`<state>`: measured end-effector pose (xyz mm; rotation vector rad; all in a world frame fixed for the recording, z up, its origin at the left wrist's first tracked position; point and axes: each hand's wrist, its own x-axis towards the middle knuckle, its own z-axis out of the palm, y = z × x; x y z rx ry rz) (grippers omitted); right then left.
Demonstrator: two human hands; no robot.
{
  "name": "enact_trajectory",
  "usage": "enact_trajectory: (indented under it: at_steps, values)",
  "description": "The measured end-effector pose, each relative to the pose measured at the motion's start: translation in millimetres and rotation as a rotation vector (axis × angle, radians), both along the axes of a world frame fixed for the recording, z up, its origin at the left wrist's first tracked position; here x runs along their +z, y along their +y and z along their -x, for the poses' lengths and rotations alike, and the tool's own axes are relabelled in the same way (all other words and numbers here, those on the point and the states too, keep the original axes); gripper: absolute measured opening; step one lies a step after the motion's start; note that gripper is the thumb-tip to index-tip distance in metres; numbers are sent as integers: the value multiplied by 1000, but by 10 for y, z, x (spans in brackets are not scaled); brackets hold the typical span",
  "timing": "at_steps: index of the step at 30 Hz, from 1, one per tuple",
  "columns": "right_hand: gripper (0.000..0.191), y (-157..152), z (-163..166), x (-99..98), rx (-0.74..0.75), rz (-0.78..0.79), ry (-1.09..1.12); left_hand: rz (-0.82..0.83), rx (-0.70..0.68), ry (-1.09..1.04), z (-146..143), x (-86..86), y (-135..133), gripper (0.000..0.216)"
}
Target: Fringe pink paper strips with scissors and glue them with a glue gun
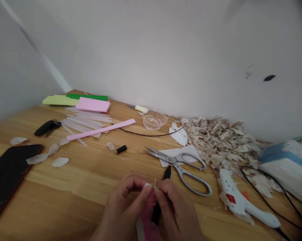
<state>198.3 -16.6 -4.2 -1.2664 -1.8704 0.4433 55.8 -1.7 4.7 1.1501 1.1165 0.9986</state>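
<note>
– Silver scissors (176,161) sit partly on a white paper scrap (191,152), so let's go by those. What's around them?

– Loads. Behind and to the right of the scissors there's a big heap of pale flakes (218,139). Glue gun (235,195) is off to the right of the handles. Clear plastic dish (154,121) is behind them, a bit left. Way over left: a long pink strip (102,129), some keys (45,128), then a dark phone (12,177).

– Anything in the way?

– Black pen (167,172), yeah. It runs from by the scissors' pivot down between the left hand (127,204) and the right hand (177,207). Fingers block a fair bit too.

– So where's the pink piece (151,223), and which way's it pointing?

– Nearer the person than the scissors, left of the handles, between those two hands. Both have thumb and forefinger pinched on its top end. Long axis runs roughly away from the person, skinny tip poking past the fingertips towards the blades.

– What's it look like?

– Soft pink, kinda thin, whitish along the left edge lower down. Pretty blurry tbh, can't tell how it's folded.
</note>
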Motion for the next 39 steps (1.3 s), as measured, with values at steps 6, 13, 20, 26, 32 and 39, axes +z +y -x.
enact_trajectory:
  at_steps: [6,13,20,26,32,39]
  values:
    - [22,21,14,37,7,12,21,0,2,-37,3,-19,2,12]
    - [16,13,11,-23,-7,-16,10,5,-7,-37,4,-27,-10,12]
    - [18,12,7,-34,-20,-51,-37,72,-18,-115,-6,-35,-31,16]
    - [20,8,-8,-7,-12,-18,-50,133,10,-194,-14,-29,-27,12]
    - [17,18,-20,20,18,-11,-16,140,20,-197,-5,7,-25,14]
    - [23,20,-33,37,-65,176,194,192,29,-224,-2,-3,-11,15]
